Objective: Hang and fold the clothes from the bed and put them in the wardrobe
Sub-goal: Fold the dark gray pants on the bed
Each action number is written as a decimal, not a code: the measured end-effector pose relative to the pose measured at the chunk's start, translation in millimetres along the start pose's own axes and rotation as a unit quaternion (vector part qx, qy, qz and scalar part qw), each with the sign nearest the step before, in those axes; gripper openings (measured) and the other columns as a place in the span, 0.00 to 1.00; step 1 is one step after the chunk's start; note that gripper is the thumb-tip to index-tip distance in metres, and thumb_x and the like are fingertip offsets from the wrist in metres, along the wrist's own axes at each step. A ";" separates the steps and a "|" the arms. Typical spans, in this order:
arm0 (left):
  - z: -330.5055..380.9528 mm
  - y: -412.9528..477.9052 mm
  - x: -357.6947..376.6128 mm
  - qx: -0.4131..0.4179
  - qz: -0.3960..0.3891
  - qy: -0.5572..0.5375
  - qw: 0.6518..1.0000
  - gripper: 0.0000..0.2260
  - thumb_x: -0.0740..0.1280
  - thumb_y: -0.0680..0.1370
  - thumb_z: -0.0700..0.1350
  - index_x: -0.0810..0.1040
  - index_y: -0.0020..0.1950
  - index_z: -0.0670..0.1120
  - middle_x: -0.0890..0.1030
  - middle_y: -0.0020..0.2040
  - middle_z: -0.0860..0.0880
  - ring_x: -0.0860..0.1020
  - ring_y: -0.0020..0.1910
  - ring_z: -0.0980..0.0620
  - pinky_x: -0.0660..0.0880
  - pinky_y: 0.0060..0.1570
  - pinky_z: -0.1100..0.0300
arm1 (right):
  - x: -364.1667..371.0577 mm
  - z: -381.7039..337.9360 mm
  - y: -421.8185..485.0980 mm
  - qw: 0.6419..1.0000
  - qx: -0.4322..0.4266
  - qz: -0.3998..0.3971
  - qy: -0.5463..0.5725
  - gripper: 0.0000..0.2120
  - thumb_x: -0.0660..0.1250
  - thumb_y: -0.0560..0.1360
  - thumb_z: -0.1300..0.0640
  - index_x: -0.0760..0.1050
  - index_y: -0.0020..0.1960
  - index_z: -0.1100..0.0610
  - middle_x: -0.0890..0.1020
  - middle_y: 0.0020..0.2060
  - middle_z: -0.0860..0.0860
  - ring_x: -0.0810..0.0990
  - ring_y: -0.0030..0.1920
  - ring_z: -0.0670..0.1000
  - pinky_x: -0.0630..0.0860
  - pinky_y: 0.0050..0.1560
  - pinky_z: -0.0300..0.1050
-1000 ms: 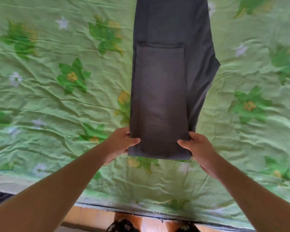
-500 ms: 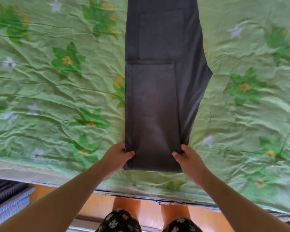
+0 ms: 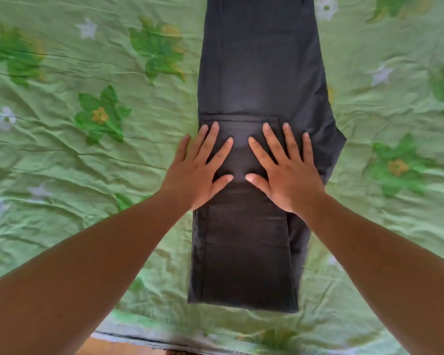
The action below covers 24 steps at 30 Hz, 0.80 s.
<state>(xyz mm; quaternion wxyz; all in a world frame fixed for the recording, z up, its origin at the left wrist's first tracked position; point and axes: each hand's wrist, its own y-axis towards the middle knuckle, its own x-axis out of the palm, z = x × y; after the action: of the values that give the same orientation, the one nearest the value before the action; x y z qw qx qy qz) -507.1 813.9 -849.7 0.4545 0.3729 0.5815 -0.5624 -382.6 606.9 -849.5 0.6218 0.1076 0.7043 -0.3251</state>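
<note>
Green bedsheet (image 3: 62,162), wrinkled, printed with leaves and pale flowers, fills nearly all the view. Dark grey trousers (image 3: 256,73) lie lengthwise down its middle, folded narrow, the near leg end doubled over on top, its hem at mid-length. Left hand (image 3: 200,170) and right hand (image 3: 287,172) press flat on that doubled layer, fingers straight and spread, gripping nothing, thumbs nearly meeting.

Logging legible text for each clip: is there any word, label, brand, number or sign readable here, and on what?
None: no readable text in this view.
Trousers: plain dark cloth, no label or tag showing.
Sheet: only printed leaves and flowers, no lettering.
Both hands lie flat on the trousers and could cover a small mark.
</note>
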 end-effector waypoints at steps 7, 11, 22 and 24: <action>-29.4 60.3 -22.3 0.023 0.071 0.007 0.997 0.33 0.48 0.83 0.64 0.49 0.83 0.49 0.43 0.83 0.39 0.43 0.82 0.40 0.52 0.77 0.37 | -12.8 32.6 48.8 0.996 0.000 0.085 -0.022 0.36 0.45 0.80 0.30 0.49 0.83 0.47 0.47 0.82 0.57 0.45 0.81 0.63 0.44 0.75 0.73; -34.5 86.2 -25.6 0.038 0.033 0.028 0.998 0.33 0.44 0.82 0.66 0.45 0.83 0.52 0.39 0.82 0.39 0.40 0.81 0.40 0.49 0.77 0.38 | -20.5 40.5 68.2 0.999 -0.014 0.020 -0.025 0.37 0.41 0.79 0.29 0.48 0.83 0.47 0.45 0.82 0.59 0.44 0.81 0.64 0.46 0.75 0.73; -80.5 225.0 -64.3 -0.031 0.099 0.019 0.994 0.35 0.43 0.80 0.69 0.42 0.83 0.54 0.39 0.82 0.38 0.40 0.81 0.38 0.46 0.78 0.39 | -58.5 98.2 212.4 0.992 0.014 0.123 -0.033 0.40 0.42 0.79 0.26 0.45 0.83 0.49 0.45 0.82 0.59 0.42 0.81 0.65 0.46 0.75 0.73; -84.8 229.9 -56.7 -0.038 0.081 0.016 0.996 0.36 0.41 0.78 0.70 0.39 0.82 0.56 0.38 0.82 0.40 0.39 0.81 0.40 0.45 0.79 0.40 | -46.6 99.8 217.5 0.992 0.016 0.122 -0.028 0.40 0.41 0.78 0.26 0.44 0.83 0.47 0.45 0.82 0.58 0.43 0.81 0.64 0.45 0.75 0.73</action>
<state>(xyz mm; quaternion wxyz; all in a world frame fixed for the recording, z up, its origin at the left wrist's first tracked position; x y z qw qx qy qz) -281.6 923.1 -872.3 0.5028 0.4107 0.5773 -0.4952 -171.8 726.1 -877.5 0.6745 0.1935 0.6631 -0.2607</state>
